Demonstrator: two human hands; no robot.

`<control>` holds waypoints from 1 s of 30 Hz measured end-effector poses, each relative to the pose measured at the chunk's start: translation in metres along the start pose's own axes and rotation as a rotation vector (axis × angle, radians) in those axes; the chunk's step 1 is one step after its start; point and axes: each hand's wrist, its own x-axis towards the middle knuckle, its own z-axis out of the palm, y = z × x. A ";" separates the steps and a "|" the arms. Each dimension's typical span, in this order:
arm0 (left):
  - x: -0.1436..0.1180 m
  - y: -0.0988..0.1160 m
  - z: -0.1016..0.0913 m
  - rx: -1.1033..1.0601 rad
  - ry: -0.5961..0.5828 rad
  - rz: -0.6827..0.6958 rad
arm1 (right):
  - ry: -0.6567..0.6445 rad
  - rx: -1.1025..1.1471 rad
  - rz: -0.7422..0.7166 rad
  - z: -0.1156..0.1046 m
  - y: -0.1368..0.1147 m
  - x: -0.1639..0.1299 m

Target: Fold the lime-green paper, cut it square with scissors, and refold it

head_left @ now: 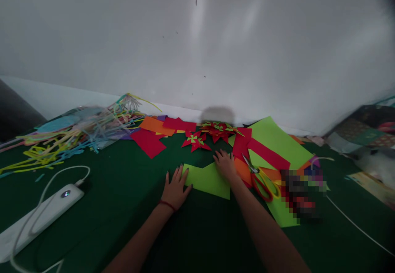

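- Pixelated block (pixel 303 195) at four o'clock of the right hand is hiding whatever is lying there; only dark, red and purple patches are showing through.
- Tangle of paper strips (pixel 70 135) at ten o'clock is blurring into streaks, so single strips are hard to separate.
- White power bank (pixel 40 217) with its cable is running off the lower left edge of the view.
- Patterned cloth (pixel 367 131) at three o'clock is being cut off by the right edge and is too blurred to read.
- Left hand (pixel 175 190) is lying flat with fingers spread, its fingertips touching the left edge of the lime-green paper piece (pixel 210 179).
- Right hand (pixel 226 165) is pressing down, fingers spread, on the upper right corner of that piece, which is lying on the dark green table (pixel 123 190) between both hands.
- Red-handled scissors (pixel 261 180) are resting just beside the right wrist, at three o'clock, on a large green sheet (pixel 277 139).
- Red-and-green pinwheels (pixel 197 141) are lying at twelve o'clock, by the white wall (pixel 197 38); no container is showing.
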 end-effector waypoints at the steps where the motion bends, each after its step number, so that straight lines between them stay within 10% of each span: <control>1: 0.001 -0.001 -0.002 -0.009 0.006 -0.001 | -0.016 0.004 -0.059 -0.006 0.000 -0.003; 20: 0.018 -0.030 -0.010 -0.156 0.153 -0.169 | -0.533 0.499 -0.336 -0.028 -0.006 -0.013; 24: 0.020 -0.019 -0.015 -0.560 0.270 -0.194 | -0.374 0.650 -0.233 -0.030 -0.002 -0.022; 30: 0.027 0.004 -0.019 -1.264 -0.113 -0.248 | -0.309 0.847 -0.068 -0.031 -0.003 -0.049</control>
